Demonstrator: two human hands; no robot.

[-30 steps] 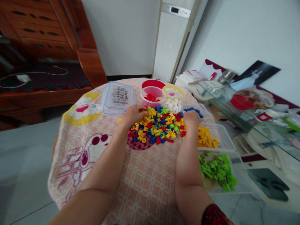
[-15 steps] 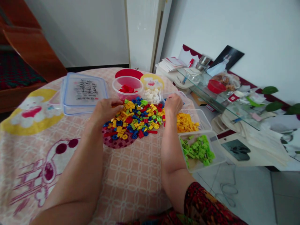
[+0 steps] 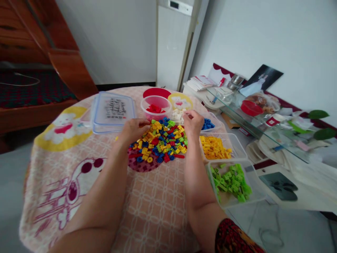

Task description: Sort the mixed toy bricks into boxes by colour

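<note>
- Mixed brick pile (image 3: 162, 142) lies on the tablecloth (image 3: 155, 196), ahead of the person and between the two hands; its longer spread runs roughly left to right.
- Left hand (image 3: 134, 130) is at the pile's far left edge, the nearer of the two; fingers reach inward, slightly bent; whether they grip a brick, cannot tell.
- Right hand (image 3: 194, 122) is at the far right edge, beside the white bricks (image 3: 177, 115); fingertips drawn together; anything between them, cannot tell.
- Blue bricks (image 3: 207, 124) lie just right of the right hand; yellow bricks (image 3: 216, 147) and green bricks (image 3: 233, 181) sit nearer the person, in clear trays.
- Clear bowl (image 3: 143, 107) with red bricks (image 3: 155, 109) stands beyond the pile; lidded box (image 3: 113, 123) lies to its left; right forearm (image 3: 196, 175) runs between pile and trays.
</note>
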